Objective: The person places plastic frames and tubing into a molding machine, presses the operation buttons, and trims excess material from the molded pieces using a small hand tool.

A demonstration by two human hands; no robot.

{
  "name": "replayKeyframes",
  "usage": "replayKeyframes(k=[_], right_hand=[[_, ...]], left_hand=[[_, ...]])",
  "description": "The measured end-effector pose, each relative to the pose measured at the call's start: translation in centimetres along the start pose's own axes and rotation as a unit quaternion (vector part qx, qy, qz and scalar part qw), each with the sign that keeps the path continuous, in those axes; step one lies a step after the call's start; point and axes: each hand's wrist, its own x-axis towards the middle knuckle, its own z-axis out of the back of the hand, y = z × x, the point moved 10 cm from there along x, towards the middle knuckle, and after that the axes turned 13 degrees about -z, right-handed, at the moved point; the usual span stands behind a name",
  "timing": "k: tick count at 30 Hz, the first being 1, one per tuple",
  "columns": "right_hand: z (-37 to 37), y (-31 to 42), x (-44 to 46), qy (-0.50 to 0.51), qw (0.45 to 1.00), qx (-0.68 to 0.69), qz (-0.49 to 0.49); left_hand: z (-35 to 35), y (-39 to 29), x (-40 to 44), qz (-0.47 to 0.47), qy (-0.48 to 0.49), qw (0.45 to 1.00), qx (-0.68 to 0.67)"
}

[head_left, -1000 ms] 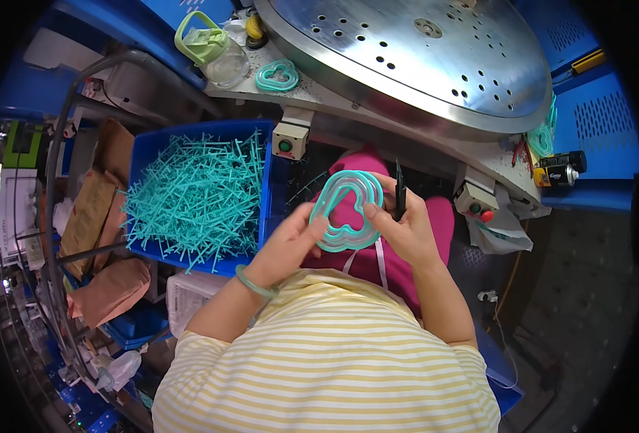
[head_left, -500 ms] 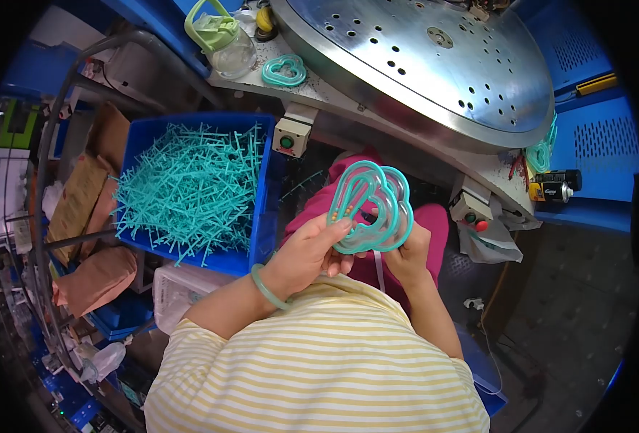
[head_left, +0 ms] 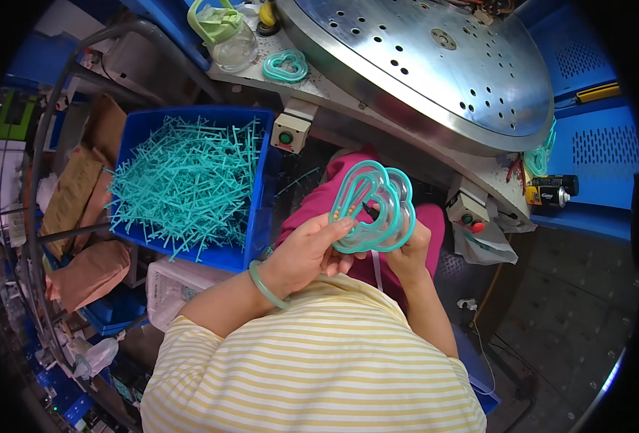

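A cloud-shaped teal-and-clear plastic piece [head_left: 400, 225] with an open middle is held up in front of my lap. Small yellowish beads show inside its left part. My left hand [head_left: 318, 247] is closed on the lower left edge, thumb on top. At the lower right, my right hand [head_left: 410, 254] is closed, its fingers partly hidden behind the piece. A small dark tip [head_left: 370, 211] shows through the opening; whether my right hand holds it I cannot tell.
A blue bin [head_left: 261, 195] full of teal plastic sticks stands at left. Ahead is a round metal turntable [head_left: 420, 65] on a bench, with another teal cloud-shaped piece [head_left: 285, 66] and a bottle [head_left: 233, 49]. Button boxes [head_left: 292, 133] hang below; spray cans [head_left: 548, 195] lie right.
The held piece has turned slightly, its right side shifting a little. Both hands keep nearly the same place, and the camera view has moved slightly.
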Motion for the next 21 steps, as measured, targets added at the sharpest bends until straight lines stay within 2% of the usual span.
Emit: replayKeyframes(k=[6,9,11,12,13,14,17,18,21], right_hand=[[-0.2,-0.2,0.1,0.008,1.000,-0.002,-0.008],[-0.4,-1.5,0.1,0.002,1.000,0.003,0.022],[1.3,-5.7,1.0,-0.095,0.981,0.106,-0.130],[0.9,-6.6,0.8,-0.030,0.969,0.154,-0.191],[1.0,-6.4,0.8,-0.028,0.969,0.156,-0.191],[0.3,-6.6,0.7,0.013,0.935,0.268,-0.231],[-0.9,-3.6,0.7,0.114,0.863,0.428,-0.241],[-0.7,-2.2,0.7,0.107,0.892,0.371,-0.236],[-0.3,-0.5,1.1,0.068,0.916,0.332,-0.214]], left_hand=[[0.0,0.1,-0.1,0.007,0.007,1.000,-0.019],[0.3,0.5,0.0,0.006,0.013,1.000,-0.012],[1.1,0.5,0.2,0.006,-0.020,0.999,0.025],[1.1,0.3,0.3,0.003,-0.021,0.999,0.026],[1.2,0.2,0.2,-0.005,-0.023,0.999,0.048],[1.3,0.1,0.2,-0.011,-0.023,0.997,0.069],[1.6,-0.1,0.6,-0.030,-0.030,0.988,0.148],[1.7,0.1,0.7,-0.030,-0.028,0.988,0.149],[1.9,-0.3,0.9,-0.058,-0.038,0.982,0.173]])
